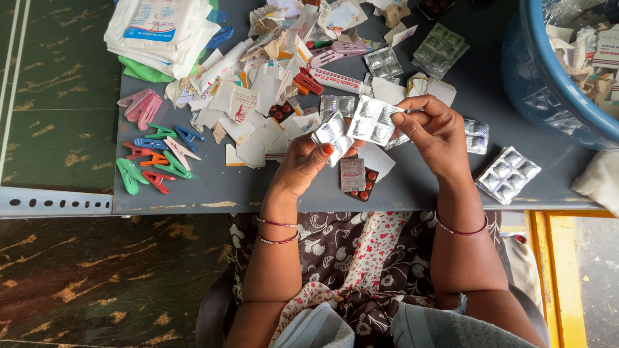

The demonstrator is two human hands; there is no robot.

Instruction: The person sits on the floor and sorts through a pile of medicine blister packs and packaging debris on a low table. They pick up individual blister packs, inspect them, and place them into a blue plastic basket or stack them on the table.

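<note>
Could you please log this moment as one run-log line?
left hand: holds blister strip | right hand: holds blister strip | table: clothespins, paper scraps | tub at right

left hand (303, 164) pinches one silver blister strip (332, 134); right hand (437, 132) pinches another strip (374, 120) just beside it, above a grey table (213, 187). a red-pill strip (361, 187) lies under the hands. coloured pegs (151, 158) lie left, torn paper (258, 96) behind, blue tub (548, 84) right.
</note>
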